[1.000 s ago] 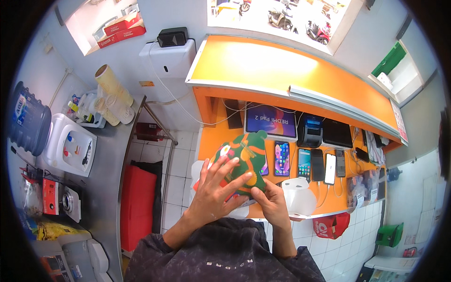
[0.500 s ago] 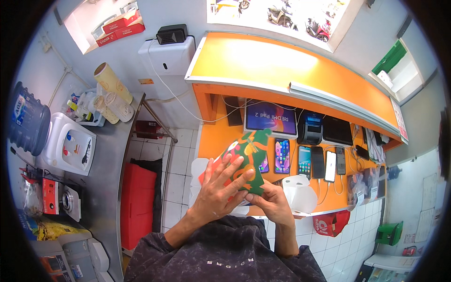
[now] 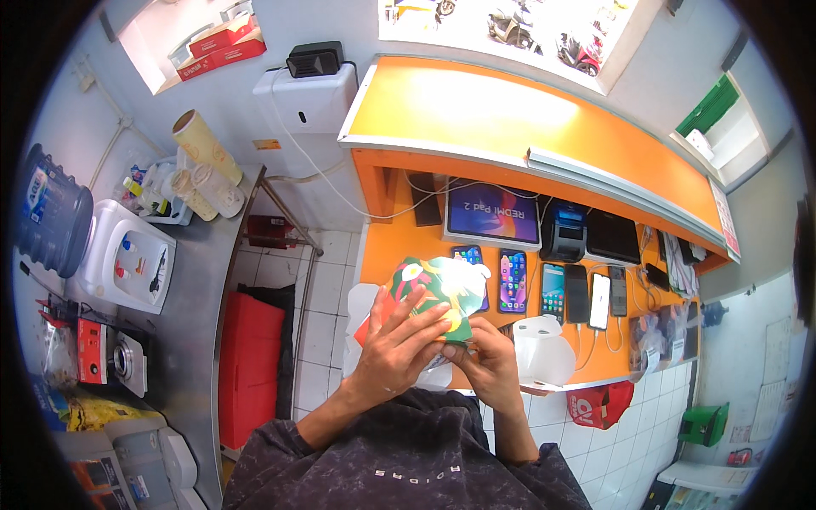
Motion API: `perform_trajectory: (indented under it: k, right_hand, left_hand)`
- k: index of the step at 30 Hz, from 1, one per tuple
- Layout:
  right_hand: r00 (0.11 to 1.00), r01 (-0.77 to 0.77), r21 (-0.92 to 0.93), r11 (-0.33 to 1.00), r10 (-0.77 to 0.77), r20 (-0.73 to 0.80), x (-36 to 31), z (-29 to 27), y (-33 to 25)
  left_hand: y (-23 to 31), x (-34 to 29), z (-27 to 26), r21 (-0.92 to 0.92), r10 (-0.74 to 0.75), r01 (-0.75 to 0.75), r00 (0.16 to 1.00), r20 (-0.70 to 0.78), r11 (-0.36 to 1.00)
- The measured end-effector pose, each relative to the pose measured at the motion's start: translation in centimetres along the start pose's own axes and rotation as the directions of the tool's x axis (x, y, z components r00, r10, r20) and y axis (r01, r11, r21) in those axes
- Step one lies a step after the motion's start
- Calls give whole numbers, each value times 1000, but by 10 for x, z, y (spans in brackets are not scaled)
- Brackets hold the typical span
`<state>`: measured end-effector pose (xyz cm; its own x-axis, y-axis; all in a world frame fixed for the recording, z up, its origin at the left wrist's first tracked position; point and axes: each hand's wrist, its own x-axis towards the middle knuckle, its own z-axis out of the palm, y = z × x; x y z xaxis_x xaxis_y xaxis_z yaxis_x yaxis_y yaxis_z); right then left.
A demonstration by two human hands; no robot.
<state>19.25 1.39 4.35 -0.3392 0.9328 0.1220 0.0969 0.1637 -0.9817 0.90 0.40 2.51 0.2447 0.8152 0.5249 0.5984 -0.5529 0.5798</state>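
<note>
In front of my chest I hold a green and red printed cardboard box [image 3: 425, 276] with egg and food pictures. It looks partly folded, and glare washes out its far right corner. The fingers of my left hand [image 3: 391, 353] lie across its printed face, the thumb bent in at the near edge. My right hand [image 3: 489, 361] pinches the near right corner between thumb and fingers. Beside the right hand rests a white cardboard box [image 3: 542, 353], unfolded in part. Another white cardboard piece [image 3: 359, 304] shows left of the printed box, mostly hidden behind it and my left hand.
Several phones [image 3: 512, 280] lie in a row on the orange counter [image 3: 387, 255], some on charging cables. Behind them are a tablet box [image 3: 491, 212] and a black printer [image 3: 563, 234]. An orange shelf [image 3: 476, 110] overhangs them. A steel table [image 3: 191, 280] stands left, above a red container [image 3: 251, 370].
The printed box has tilted, its upright far part dropping down and showing more of its glossy face. A phone behind it is more exposed. Both hands keep their hold nearly in place.
</note>
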Motion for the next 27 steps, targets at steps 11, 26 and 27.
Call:
perform_trajectory:
  k: [11, 26, 27]
  right_hand:
    - [932, 171, -376, 911, -273, -238, -4, 8, 9]
    - [888, 132, -423, 896, -297, -351, -7, 19, 12]
    - [869, 146, -483, 863, -345, -354, -7, 19, 12]
  left_hand:
    - [-6, 6, -4, -106, -5, -8, 993, -120, 994]
    - [-14, 0, 1, -39, 66, -79, 964, -258, 996]
    - [-15, 0, 1, -36, 72, -84, 963, -261, 996]
